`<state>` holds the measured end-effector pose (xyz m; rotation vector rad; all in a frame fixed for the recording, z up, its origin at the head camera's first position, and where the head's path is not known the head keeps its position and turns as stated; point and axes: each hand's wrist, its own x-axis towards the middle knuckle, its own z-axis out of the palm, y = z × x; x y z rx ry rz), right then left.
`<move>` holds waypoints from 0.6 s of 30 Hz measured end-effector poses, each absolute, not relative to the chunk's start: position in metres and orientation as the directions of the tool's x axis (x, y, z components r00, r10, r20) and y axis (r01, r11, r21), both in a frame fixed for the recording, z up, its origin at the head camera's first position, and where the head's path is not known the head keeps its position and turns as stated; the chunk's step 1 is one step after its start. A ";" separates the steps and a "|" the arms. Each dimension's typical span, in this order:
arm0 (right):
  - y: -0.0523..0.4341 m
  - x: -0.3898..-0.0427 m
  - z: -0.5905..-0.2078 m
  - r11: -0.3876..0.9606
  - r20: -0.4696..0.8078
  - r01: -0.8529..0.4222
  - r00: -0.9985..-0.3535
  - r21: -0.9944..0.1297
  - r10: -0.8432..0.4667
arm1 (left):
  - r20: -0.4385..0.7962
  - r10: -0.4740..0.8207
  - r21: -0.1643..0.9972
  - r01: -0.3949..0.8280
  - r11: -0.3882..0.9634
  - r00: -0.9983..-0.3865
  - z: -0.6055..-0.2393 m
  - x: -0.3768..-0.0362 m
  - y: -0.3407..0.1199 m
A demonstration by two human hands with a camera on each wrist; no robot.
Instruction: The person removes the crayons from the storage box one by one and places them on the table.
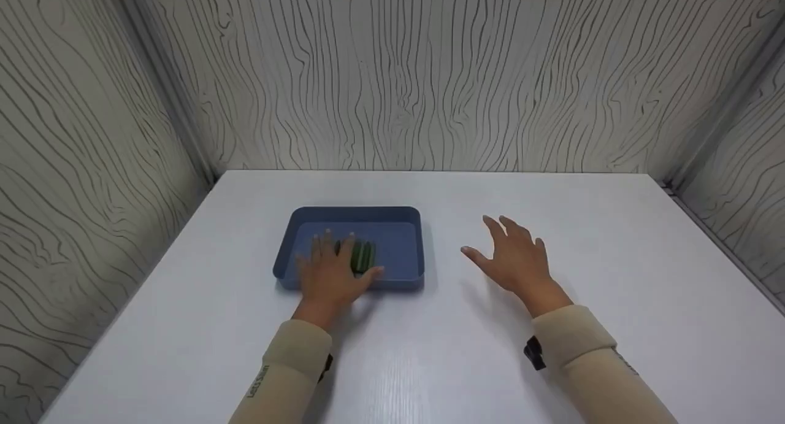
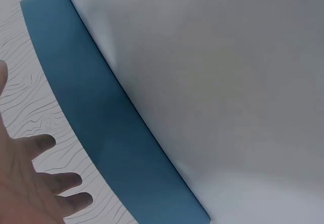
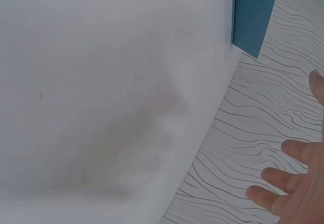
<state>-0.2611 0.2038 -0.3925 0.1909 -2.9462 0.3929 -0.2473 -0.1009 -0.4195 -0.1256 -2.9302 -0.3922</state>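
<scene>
A blue rectangular tray (image 1: 398, 246) lies on the white table, left of centre. Inside it are a few long dark green pieces that look like cucumbers (image 1: 367, 258), partly covered by my left hand (image 1: 329, 277). That hand is over the tray's near left part with its fingers spread; whether it touches the cucumbers cannot be seen. The left wrist view has the tray's outer wall (image 2: 101, 107) and the hand's extended fingers (image 2: 66, 181). To the right of the tray, my right hand (image 1: 518, 261) hovers above the table, fingers apart and holding nothing.
The white table (image 1: 392, 350) spreads beneath both hands. Panels with a wood-grain line pattern stand at the back (image 1: 398, 80), the left and the right. A dark clip (image 1: 535, 353) is on the right sleeve's cuff.
</scene>
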 end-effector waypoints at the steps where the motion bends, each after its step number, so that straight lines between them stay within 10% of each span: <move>1: 0.201 -0.262 -0.392 0.956 0.185 -0.153 -0.977 -0.250 -0.108 | 0.189 0.058 0.251 0.105 0.962 -0.980 -0.419 -0.247 -0.103; 18: 0.159 -0.275 -0.404 0.922 0.221 -0.188 -0.968 -0.338 -0.117 | 0.205 0.014 0.268 0.070 0.961 -0.979 -0.417 -0.254 -0.124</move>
